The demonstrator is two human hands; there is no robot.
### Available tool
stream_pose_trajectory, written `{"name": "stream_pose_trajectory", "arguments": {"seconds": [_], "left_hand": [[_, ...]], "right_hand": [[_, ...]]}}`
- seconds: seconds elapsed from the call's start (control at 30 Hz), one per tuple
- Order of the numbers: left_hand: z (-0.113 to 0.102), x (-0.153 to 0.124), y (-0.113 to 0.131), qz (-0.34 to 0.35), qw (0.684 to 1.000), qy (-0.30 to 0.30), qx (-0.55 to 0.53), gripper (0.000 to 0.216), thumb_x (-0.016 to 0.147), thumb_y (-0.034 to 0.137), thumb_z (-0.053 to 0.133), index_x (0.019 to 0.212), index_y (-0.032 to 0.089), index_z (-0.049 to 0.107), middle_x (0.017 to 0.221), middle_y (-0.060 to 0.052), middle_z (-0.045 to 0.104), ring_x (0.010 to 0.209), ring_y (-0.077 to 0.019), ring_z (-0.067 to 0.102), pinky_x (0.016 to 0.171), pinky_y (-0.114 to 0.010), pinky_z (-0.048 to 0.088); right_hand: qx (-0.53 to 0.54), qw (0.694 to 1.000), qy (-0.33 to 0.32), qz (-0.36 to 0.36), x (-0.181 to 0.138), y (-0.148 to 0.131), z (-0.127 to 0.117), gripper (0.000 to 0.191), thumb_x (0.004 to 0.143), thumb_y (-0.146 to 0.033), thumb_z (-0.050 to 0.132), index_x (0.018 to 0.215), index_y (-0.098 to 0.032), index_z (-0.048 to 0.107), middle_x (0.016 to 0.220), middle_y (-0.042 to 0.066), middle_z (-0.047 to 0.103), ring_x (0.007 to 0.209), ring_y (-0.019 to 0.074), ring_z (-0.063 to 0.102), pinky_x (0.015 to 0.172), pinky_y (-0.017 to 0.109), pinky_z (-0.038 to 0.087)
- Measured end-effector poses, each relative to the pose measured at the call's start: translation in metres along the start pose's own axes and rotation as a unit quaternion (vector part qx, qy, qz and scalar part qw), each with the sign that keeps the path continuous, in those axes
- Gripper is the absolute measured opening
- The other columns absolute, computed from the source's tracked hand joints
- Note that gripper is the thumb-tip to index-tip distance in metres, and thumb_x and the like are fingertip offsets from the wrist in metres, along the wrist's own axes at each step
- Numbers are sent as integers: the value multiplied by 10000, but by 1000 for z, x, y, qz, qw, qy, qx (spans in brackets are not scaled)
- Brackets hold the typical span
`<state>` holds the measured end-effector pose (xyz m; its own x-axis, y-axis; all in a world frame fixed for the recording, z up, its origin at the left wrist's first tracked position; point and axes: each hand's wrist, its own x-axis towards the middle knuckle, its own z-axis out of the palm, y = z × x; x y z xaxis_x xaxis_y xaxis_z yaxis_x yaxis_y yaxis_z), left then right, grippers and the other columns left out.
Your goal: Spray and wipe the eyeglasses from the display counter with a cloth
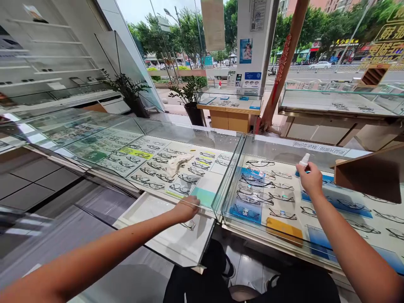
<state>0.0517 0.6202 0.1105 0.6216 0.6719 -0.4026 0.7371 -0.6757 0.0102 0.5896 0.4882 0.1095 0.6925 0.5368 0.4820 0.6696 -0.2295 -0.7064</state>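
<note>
My right hand (311, 179) is closed around a small white-capped spray bottle (304, 160), held above the right glass display case. My left hand (187, 209) is at the front rim of the left case, above a pulled-out white drawer (151, 216). Its fingers are curled and partly hidden. A pair of glasses (189, 225) with clear lenses shows just under it, apparently held by the fingers. Rows of eyeglass frames (158, 168) lie inside the left case, with a crumpled pale cloth (179, 163) among them.
More eyeglass frames (255, 195) fill the right case, some on blue pads, beside a yellow-orange cloth (284, 230). A brown wooden panel or box (369, 172) sits on the right. Upright glass edges (232, 172) divide the cases. Potted plants (191, 101) stand beyond.
</note>
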Motion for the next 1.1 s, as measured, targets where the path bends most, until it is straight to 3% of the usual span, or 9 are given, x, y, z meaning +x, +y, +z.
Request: {"name": "stream_pose_trajectory", "arguments": {"seconds": [0.17,0.47,0.67,0.8,0.93,1.1], "left_hand": [[1,81,0,-19,987,162,-2,320,1039,308,424,1211,180,662,1303,-183,613,1246,-329,524,1053,-459,392],[-18,209,4,8,962,272,-28,305,1013,227,447,1242,195,646,1448,-177,588,1395,-332,445,1146,-484,311],[-28,281,-27,42,963,264,-21,311,875,89,548,1104,231,704,1555,-93,579,1543,-334,333,1202,-544,275],[-29,323,-45,50,969,243,-16,302,804,95,631,1053,241,720,1588,-76,563,1566,-365,321,1191,-592,298],[-27,344,-55,48,970,239,-5,206,827,186,675,1019,218,743,1658,-116,470,1596,-402,247,1195,-631,272],[-27,358,-55,64,973,223,6,153,817,156,646,873,213,778,1681,-61,452,1604,-414,204,1193,-636,239]], "right_hand": [[6,999,30,-8,-2,-3,-3,395,867,-615,672,845,-222,634,800,19,589,724,211,540,698,333,377],[-7,1000,23,-1,-2,-5,-3,387,883,-607,674,889,-221,644,816,17,600,724,203,556,703,332,410],[0,999,8,52,-2,-11,-4,434,874,-650,667,845,-218,643,750,15,608,654,188,528,638,316,405],[1,997,-11,78,-3,-22,-6,442,876,-649,668,846,-209,648,753,23,631,646,180,531,619,302,399],[3,995,-21,96,-4,-25,-5,444,872,-649,672,888,-206,671,785,28,644,652,178,533,610,292,403],[9,993,-20,119,-4,-18,-5,439,855,-641,693,890,-204,662,758,8,600,631,162,489,580,279,367]]}}
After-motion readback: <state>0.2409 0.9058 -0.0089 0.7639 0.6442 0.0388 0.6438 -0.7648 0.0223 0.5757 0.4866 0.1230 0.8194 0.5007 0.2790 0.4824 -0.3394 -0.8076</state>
